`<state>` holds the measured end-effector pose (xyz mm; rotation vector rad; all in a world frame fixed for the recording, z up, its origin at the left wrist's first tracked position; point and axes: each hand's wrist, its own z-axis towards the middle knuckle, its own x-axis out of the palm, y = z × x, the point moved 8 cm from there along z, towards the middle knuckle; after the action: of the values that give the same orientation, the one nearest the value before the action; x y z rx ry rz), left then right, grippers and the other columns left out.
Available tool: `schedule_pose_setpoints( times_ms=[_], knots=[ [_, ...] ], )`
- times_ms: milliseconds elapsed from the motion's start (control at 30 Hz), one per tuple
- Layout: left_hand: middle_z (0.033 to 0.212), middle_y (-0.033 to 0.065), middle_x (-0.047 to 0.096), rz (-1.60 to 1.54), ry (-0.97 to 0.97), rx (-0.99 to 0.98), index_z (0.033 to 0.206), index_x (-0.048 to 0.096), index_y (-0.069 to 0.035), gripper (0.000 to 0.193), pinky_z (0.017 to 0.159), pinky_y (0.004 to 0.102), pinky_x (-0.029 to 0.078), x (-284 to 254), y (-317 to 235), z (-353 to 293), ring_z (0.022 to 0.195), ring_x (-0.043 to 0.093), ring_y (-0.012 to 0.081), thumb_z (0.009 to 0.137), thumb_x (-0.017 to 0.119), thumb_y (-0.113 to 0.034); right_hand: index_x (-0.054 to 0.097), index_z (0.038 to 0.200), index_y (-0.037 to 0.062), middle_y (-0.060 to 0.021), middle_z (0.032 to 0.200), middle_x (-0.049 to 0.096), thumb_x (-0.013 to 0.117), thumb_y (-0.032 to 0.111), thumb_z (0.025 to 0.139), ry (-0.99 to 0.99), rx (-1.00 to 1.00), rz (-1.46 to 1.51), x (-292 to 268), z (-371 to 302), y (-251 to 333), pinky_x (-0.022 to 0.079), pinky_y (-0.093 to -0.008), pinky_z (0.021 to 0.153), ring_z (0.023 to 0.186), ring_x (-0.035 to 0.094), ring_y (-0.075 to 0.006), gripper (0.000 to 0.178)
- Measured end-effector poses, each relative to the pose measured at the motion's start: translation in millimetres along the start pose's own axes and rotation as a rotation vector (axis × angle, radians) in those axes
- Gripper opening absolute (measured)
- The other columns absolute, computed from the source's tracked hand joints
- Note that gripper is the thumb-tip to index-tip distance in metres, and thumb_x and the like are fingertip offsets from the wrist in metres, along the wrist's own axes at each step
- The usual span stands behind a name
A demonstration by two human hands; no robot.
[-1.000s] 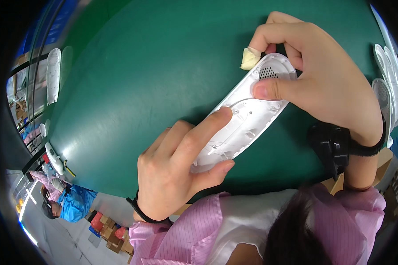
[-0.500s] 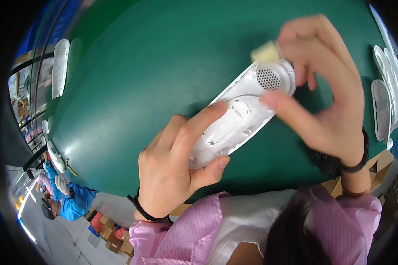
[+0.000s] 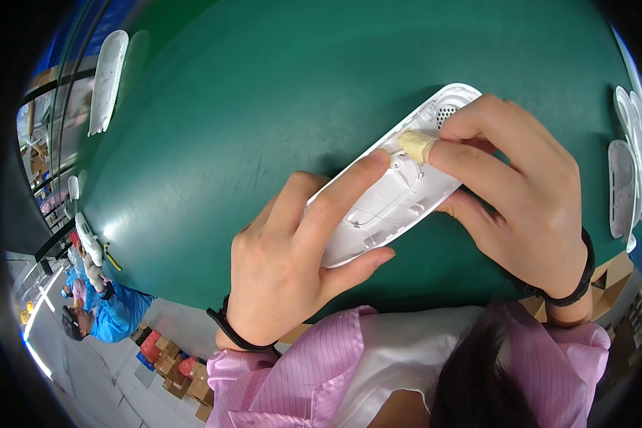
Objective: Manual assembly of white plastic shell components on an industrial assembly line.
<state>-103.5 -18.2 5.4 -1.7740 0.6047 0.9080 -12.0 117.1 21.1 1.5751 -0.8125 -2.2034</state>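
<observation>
A long white plastic shell (image 3: 392, 203) with rounded ends lies tilted between my hands, its hollow inner side up. Small clips, ribs and a thin wire loop show inside, and a round perforated grille (image 3: 445, 115) is partly hidden by my right fingers. My left hand (image 3: 285, 246) is closed on the lower left end, index finger laid across the inside and thumb at the near edge. Over the upper part, my right hand (image 3: 524, 189) grips with its thumb at the near edge. A pale yellow finger cover (image 3: 416, 145) on its index fingertip presses inside the shell, near the wire.
The green table (image 3: 228, 128) spreads around the shell. Another white shell (image 3: 108, 82) lies at the far left, and several nested shells (image 3: 631, 164) at the right edge. A white part (image 3: 88, 239) sits near a co-worker in blue (image 3: 121, 314). Cardboard boxes (image 3: 171, 360) stand below.
My right hand has come down from the grille end, and its covered index fingertip now touches the inside of the shell. The left hand keeps its hold on the lower end.
</observation>
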Motion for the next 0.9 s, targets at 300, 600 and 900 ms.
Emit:
schedule_pose_setpoints(
  times_ms=[300, 600, 900],
  knots=[
    [0.096, 0.0128, 0.063, -0.047, -0.046, 0.005, 0.136, 0.059, -0.01, 0.07, 0.061, 0.0356, 0.051, -13, 35, -14, 0.071, 0.062, 0.0264, 0.081, 0.076, -0.049, 0.068, 0.09, 0.0079, -0.0034, 0.093, 0.06, 0.082, 0.011, 0.057, 0.023, 0.003, -0.172, 30, 16, 27, 0.043, -0.0324, 0.06, 0.071, 0.058, -0.0201, 0.036],
    [0.098, 0.0128, 0.064, -0.004, 0.012, -0.012, 0.134, 0.059, -0.008, 0.067, 0.06, 0.0361, 0.051, -23, 55, -25, 0.07, 0.06, 0.0275, 0.081, 0.076, -0.046, 0.069, 0.088, 0.0096, -0.0006, 0.09, 0.061, 0.083, 0.018, 0.056, 0.016, -0.012, -0.186, 46, 26, 33, 0.041, -0.034, 0.067, 0.074, 0.058, -0.0211, 0.036],
    [0.137, 0.0255, 0.055, -0.005, -0.078, 0.073, 0.139, 0.037, 0.004, 0.088, 0.083, 0.043, 0.057, -29, 71, -44, 0.102, 0.067, 0.04, 0.081, 0.08, -0.045, 0.07, 0.092, 0.0043, -0.0041, 0.085, 0.06, 0.087, 0.015, 0.059, -0.018, 0.049, -0.095, 44, 38, 38, 0.043, -0.0348, 0.067, 0.081, 0.054, -0.026, 0.039]
  ],
)
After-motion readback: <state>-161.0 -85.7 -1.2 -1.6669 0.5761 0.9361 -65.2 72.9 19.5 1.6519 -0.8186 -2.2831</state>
